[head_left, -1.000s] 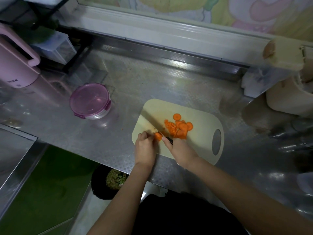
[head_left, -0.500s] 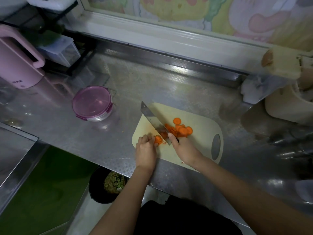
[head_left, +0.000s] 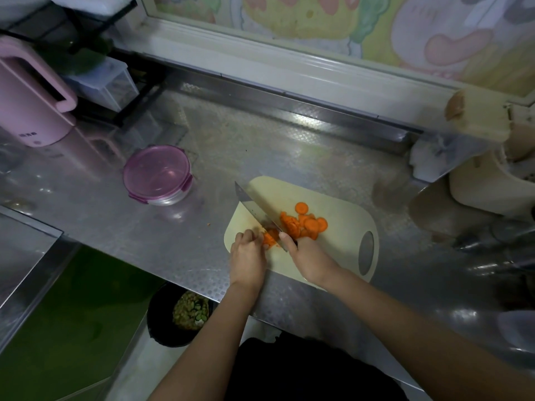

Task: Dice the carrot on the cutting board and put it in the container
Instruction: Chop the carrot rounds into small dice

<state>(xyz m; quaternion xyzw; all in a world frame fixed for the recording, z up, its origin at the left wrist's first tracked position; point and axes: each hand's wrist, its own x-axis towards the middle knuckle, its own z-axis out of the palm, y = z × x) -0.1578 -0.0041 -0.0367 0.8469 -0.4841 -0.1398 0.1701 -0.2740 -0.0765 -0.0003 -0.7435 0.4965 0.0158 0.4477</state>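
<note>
A cream cutting board (head_left: 341,250) lies on the steel counter. My left hand (head_left: 247,256) pins a short orange carrot stub (head_left: 269,239) at the board's near left corner. My right hand (head_left: 307,257) grips the handle of a cleaver (head_left: 254,208); its blade slants up to the left, right beside the stub. A heap of carrot slices (head_left: 304,222) lies just right of the blade. A round container with a pink lid (head_left: 157,173) stands shut on the counter, left of the board.
A pink kettle (head_left: 31,102) stands at the far left, with clear boxes on a black rack behind it. A beige appliance (head_left: 492,180) is at the right. Below the counter edge sits a black bin (head_left: 179,314) holding scraps. One carrot crumb (head_left: 208,224) lies left of the board.
The cleaver blade, down flat at the carrot stub a second ago, has come up and now shows slanting to the left. Both hands stay in place on the board.
</note>
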